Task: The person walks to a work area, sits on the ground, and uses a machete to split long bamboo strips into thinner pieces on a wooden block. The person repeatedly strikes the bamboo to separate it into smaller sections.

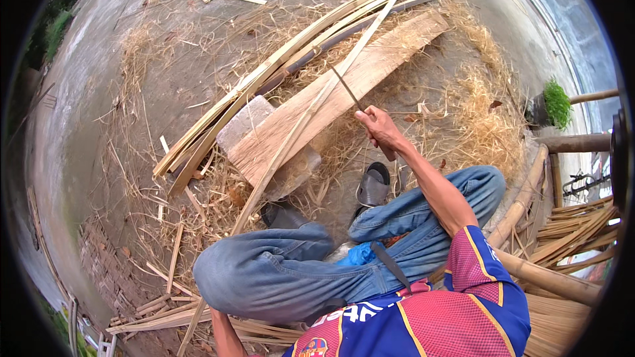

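Right grip (378,129) closed round a knife (346,86); bamboo strip (304,119) lies just left of it, long axis slanting down-left across the plank (390,53) — right nearer mid-strip. Left hand hidden — hold untellable.

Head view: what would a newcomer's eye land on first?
Most likely the knife in the right hand near the centre, its dark blade over the broad plank. Next, the long pale strip crossing that plank diagonally, and the curled shavings at right.

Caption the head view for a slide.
Right hand grips a knife near a wooden plank crossed by a long bamboo strip.
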A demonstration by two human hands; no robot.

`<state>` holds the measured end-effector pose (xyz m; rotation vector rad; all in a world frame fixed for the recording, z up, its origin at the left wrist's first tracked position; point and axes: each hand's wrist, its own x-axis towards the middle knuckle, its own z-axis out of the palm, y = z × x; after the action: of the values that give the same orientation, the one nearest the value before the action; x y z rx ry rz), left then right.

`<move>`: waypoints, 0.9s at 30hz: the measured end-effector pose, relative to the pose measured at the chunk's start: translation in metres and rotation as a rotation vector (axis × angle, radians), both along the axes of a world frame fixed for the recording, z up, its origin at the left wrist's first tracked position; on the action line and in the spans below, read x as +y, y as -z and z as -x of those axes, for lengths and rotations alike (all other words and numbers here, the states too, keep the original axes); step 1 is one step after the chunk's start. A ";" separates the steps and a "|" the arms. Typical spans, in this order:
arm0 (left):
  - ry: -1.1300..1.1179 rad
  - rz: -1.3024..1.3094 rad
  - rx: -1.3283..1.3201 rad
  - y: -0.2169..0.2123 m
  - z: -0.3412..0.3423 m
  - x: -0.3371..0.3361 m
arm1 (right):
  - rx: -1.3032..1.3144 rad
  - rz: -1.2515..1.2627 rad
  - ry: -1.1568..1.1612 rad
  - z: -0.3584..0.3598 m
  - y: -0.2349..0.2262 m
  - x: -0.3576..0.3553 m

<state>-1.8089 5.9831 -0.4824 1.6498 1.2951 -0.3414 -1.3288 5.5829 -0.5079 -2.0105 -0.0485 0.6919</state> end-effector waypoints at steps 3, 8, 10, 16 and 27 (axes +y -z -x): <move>-0.007 -0.006 -0.003 -0.003 0.001 0.003 | 0.168 -0.173 0.091 -0.002 0.005 -0.004; -0.035 -0.006 0.002 -0.004 0.004 0.003 | 0.103 0.079 -0.027 0.009 0.009 0.009; -0.041 -0.008 -0.002 -0.004 0.004 0.005 | 0.135 0.052 -0.190 0.021 0.007 0.008; -0.055 -0.012 -0.010 -0.008 0.005 0.006 | 0.141 0.021 -0.089 0.028 0.021 0.004; -0.086 -0.017 -0.011 -0.010 0.010 0.011 | 0.145 0.020 -0.098 0.037 0.023 0.015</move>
<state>-1.8194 5.9942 -0.4723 1.6026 1.3600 -0.2694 -1.3657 5.5984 -0.5313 -1.9817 -0.0548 0.9025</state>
